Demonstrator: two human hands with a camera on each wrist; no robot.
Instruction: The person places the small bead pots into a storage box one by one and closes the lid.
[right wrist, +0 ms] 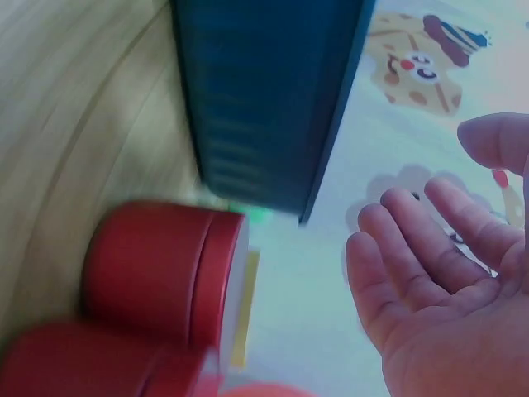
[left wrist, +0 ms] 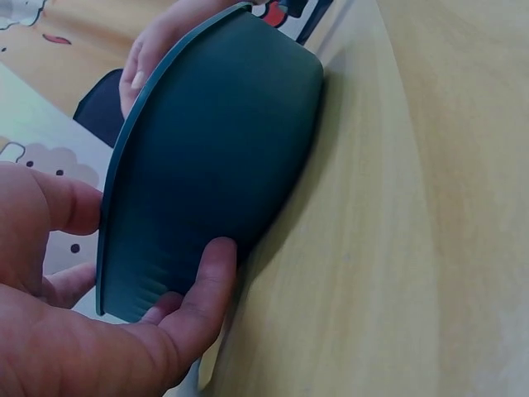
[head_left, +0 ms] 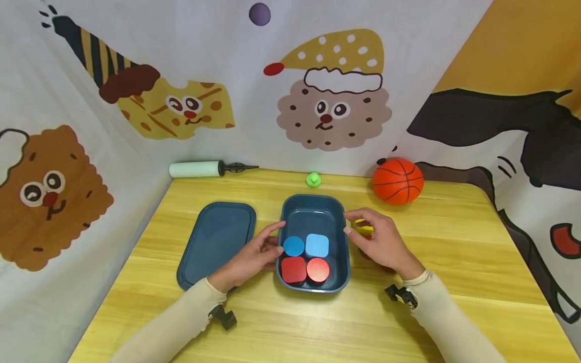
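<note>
A dark blue tray [head_left: 313,217] holds a blue round lid [head_left: 293,246], a light blue square one [head_left: 317,245], a red square one [head_left: 293,269] and a red round one [head_left: 317,270]. My left hand [head_left: 249,259] touches the tray's left side, its fingertips on the outer wall [left wrist: 215,132] and rim in the left wrist view. At the tray's right, my right hand [head_left: 381,239] hovers with fingers extended, holding nothing. Beneath it, yellow and red items are partly hidden; the right wrist view shows red cylindrical containers [right wrist: 153,277] beside the tray [right wrist: 269,99].
A dark blue lid [head_left: 218,242] lies left of the tray, partly behind my left forearm. Toward the back edge are a pale green pump [head_left: 195,169], a small green duck [head_left: 313,180] and an orange ball [head_left: 398,181]. A printed cloth hangs behind the table.
</note>
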